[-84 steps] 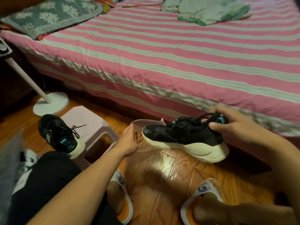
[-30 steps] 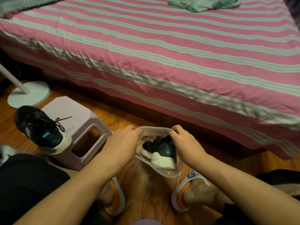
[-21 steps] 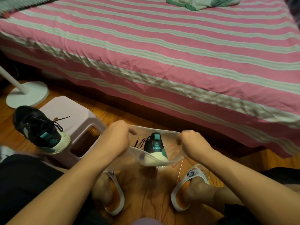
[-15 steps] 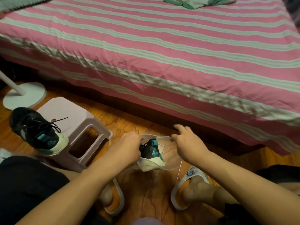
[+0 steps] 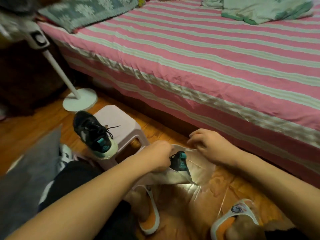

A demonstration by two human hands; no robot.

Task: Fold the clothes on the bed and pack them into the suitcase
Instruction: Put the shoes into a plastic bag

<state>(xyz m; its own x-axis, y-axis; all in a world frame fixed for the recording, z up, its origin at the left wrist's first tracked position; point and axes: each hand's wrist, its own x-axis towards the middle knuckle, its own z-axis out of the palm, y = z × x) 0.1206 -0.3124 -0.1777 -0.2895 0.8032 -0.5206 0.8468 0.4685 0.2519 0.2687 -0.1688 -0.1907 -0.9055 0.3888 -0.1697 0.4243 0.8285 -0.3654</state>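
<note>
A black sneaker with teal trim [image 5: 179, 161] sits inside a clear plastic bag [image 5: 199, 168] low over the wooden floor. My left hand [image 5: 155, 156] grips the bag's left side at the opening. My right hand [image 5: 211, 146] pinches the bag's upper right edge, fingers curled. The second black sneaker [image 5: 94, 134] lies on a small pale stool [image 5: 119, 118] to the left. A light green garment [image 5: 263, 9] lies crumpled on the pink striped bed [image 5: 207, 54] at the far right. No suitcase is in view.
A white standing fan's pole and round base [image 5: 79, 101] stand left of the stool. A patterned grey-green pillow [image 5: 86, 11] lies at the bed's head. My feet wear orange slippers [image 5: 149, 213] below the bag. Grey fabric [image 5: 26, 179] lies at the left edge.
The view has swung left and up, showing the fan and pillow. My hands have drawn the bag's mouth closer around the sneaker, which sits deeper in the bag.
</note>
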